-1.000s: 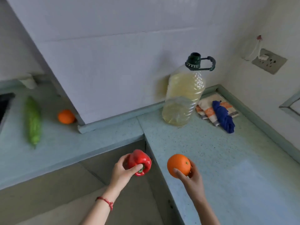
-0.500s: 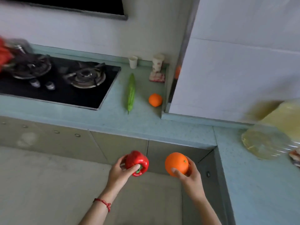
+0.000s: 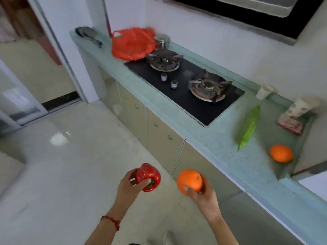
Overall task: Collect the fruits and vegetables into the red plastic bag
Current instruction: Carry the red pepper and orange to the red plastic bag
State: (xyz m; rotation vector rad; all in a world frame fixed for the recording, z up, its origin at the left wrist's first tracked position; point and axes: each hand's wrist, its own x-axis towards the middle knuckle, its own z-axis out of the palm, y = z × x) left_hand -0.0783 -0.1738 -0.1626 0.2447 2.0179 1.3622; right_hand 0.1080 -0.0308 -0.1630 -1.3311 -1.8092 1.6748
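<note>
Red pepper and orange carried, one per grip.
Left hand curls round the pepper, right hand cups the orange; the red plastic bag sits well apart on the surface beyond the stove.

The red bell pepper has a smooth, glossy skin, while the bitter gourd looks bumpy and rough. The red plastic bag is thin and crinkled. The desk is speckled stone, the hob glossy black glass, the floor shiny tile.
</note>
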